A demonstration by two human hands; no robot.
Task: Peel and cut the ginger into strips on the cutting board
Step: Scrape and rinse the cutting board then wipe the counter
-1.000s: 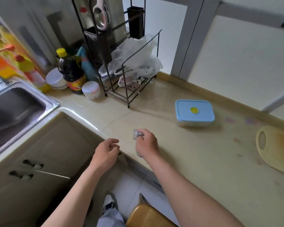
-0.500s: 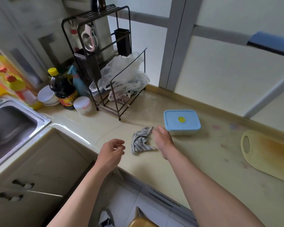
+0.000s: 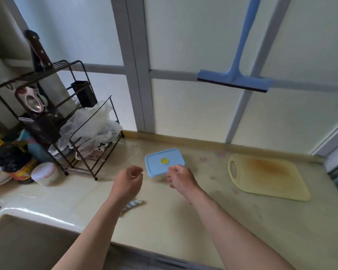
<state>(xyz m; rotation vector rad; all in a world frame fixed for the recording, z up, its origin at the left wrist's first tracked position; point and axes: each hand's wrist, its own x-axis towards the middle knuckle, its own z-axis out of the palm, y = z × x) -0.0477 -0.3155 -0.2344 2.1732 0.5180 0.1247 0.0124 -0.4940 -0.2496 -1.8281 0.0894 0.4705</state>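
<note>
Countertop (image 3: pixel 183 230) | blue-lidded box (image 3: pixel 160 158) closed, contents hidden | left hand (image 3: pixel 128 184) loose, empty | right hand (image 3: pixel 180 177) at box, grip unclear

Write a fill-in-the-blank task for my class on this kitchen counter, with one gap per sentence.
The container has a ___ lid.
The cutting board lies to the container's ___.
The knife stands in the black wire ___ at the left.
Missing words: blue; right; rack.
</note>
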